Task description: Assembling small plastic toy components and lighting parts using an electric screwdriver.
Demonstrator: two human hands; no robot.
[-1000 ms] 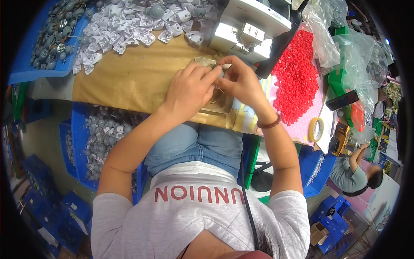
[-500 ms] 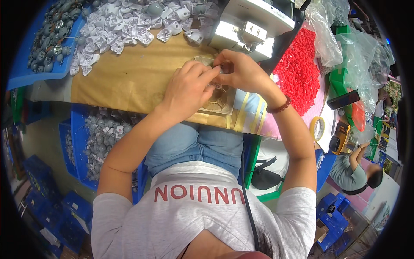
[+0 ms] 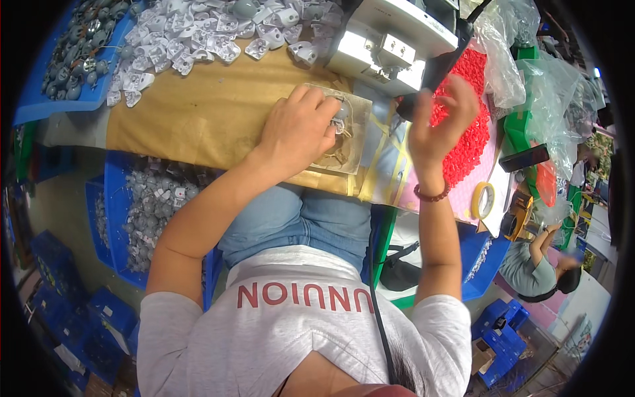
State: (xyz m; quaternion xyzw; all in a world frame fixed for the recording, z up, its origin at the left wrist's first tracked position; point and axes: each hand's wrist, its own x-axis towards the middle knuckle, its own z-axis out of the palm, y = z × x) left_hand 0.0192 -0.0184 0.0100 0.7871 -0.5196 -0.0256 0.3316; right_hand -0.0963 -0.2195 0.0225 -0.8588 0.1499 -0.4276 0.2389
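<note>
My left hand (image 3: pixel 296 134) rests at the left side of a flat, clear-edged holder (image 3: pixel 360 122), its fingers curled against a small grey rounded plastic part (image 3: pixel 342 111) seated there. The fingers cover some of that part, and thin wires (image 3: pixel 344 132) show beside it. To the right, my right hand (image 3: pixel 442 126) is raised with fingers and thumb apart, nothing visible in it. Its fingertips are blurred over the edge of the red pile, close to a long black object (image 3: pixel 444 65) whose kind I cannot make out.
White plastic housings (image 3: pixel 192 36) are heaped at the back left, beside a blue bin (image 3: pixel 86 106) of grey parts. A white boxy device (image 3: pixel 397 30) stands behind the holder. Small red pieces (image 3: pixel 466 149) spread at right, near yellow tape (image 3: pixel 483 200) and a phone (image 3: pixel 524 159).
My right hand has left the grey part at the holder and swung right toward the red pile, its fingers spreading. My left hand has stayed at the holder.
</note>
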